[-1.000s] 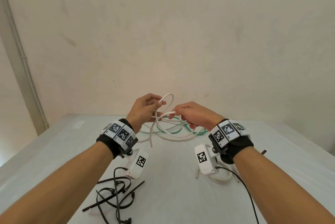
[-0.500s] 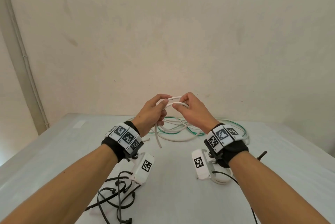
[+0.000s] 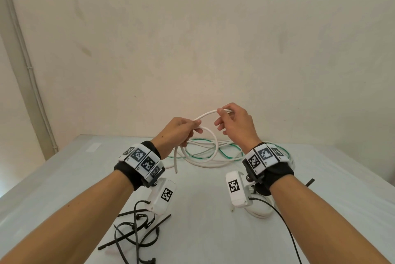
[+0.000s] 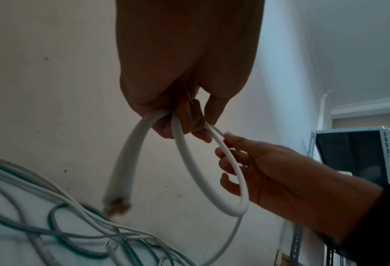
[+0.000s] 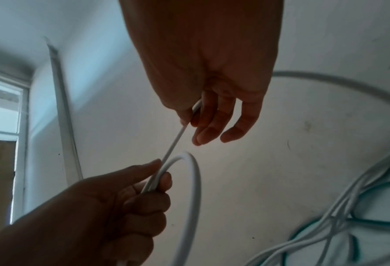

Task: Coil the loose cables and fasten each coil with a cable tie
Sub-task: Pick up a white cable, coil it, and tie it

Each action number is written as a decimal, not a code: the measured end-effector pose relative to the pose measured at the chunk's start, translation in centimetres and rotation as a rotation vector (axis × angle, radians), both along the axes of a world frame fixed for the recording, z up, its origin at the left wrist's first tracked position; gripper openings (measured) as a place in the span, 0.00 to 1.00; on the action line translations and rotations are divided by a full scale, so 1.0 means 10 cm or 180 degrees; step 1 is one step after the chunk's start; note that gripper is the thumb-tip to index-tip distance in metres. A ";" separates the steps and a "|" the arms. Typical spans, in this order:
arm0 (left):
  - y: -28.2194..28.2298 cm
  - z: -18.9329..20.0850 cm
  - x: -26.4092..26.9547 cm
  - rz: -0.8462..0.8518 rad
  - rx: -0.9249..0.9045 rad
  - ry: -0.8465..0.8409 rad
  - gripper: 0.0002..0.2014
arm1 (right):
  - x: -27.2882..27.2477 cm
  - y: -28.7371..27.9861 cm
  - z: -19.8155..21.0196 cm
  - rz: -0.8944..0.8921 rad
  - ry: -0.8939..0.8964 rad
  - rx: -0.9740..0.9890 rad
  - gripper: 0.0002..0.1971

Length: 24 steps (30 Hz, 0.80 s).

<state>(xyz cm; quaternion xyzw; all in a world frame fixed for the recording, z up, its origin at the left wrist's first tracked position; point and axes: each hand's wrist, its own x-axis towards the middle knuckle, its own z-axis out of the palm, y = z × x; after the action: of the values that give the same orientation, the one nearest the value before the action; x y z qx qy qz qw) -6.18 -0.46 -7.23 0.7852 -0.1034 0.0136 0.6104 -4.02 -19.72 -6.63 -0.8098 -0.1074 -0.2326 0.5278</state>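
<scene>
Both hands are raised above the table's far half with a white cable between them. My left hand grips a small loop of it, thumb on top, and the cut end hangs down below. My right hand pinches the cable's run between thumb and forefinger, higher and to the right, its other fingers loose. The rest of the white cable lies tangled with a green cable on the table behind the hands.
Several black cable ties lie scattered at the near left of the white table. A white coil sits under my right wrist. A black tie end lies at the right. A plain wall stands close behind the table.
My hands met and the left took a loop of the white cable. Now the right hand has drawn away up and to the right, pulling out a fresh length.
</scene>
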 end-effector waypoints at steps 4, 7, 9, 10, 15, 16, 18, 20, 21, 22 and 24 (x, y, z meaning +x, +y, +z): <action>0.06 0.05 0.01 0.0057 -0.0472 0.0311 0.20 | -0.01 -0.01 -0.04 -0.0288 0.0159 0.0439 0.09; 0.10 0.08 0.03 0.0093 -0.0840 0.0483 0.19 | -0.01 -0.05 -0.04 -0.0309 0.0686 0.0323 0.11; 0.13 0.10 0.04 0.0218 -0.0886 0.0474 0.19 | -0.04 -0.07 -0.01 -0.0160 0.1158 -0.0392 0.14; 0.14 0.11 0.05 0.0278 -0.0831 0.0435 0.19 | -0.05 -0.07 0.01 -0.0070 0.1323 -0.0805 0.15; 0.08 0.18 0.05 0.0384 -0.0474 0.0235 0.20 | -0.18 0.08 0.19 -0.0459 0.1152 -0.2530 0.22; 0.07 0.20 0.04 0.0425 -0.0358 0.0164 0.20 | -0.20 0.12 0.22 -0.0647 0.1153 -0.2869 0.24; 0.05 0.22 0.04 0.0526 -0.0070 -0.0030 0.20 | -0.23 0.19 0.27 -0.0874 0.1033 -0.3321 0.25; 0.04 0.23 0.04 0.0574 0.0127 -0.0203 0.20 | -0.24 0.24 0.30 -0.0717 0.0576 -0.3110 0.19; 0.03 0.24 0.04 0.0561 0.0158 -0.0252 0.21 | -0.22 0.26 0.30 -0.0409 0.0356 -0.2789 0.16; 0.03 0.24 0.04 0.0531 0.0150 -0.0274 0.21 | -0.20 0.27 0.31 -0.0025 0.0300 -0.2388 0.14; 0.03 0.26 0.04 0.0509 0.0053 -0.0257 0.20 | -0.19 0.28 0.32 0.0684 0.0761 -0.1386 0.12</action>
<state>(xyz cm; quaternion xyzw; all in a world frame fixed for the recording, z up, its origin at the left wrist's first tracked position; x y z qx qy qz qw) -5.81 -0.18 -4.67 0.7949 -0.0651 0.0930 0.5961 -5.88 -16.89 -3.44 -0.9099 -0.1772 -0.0494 0.3717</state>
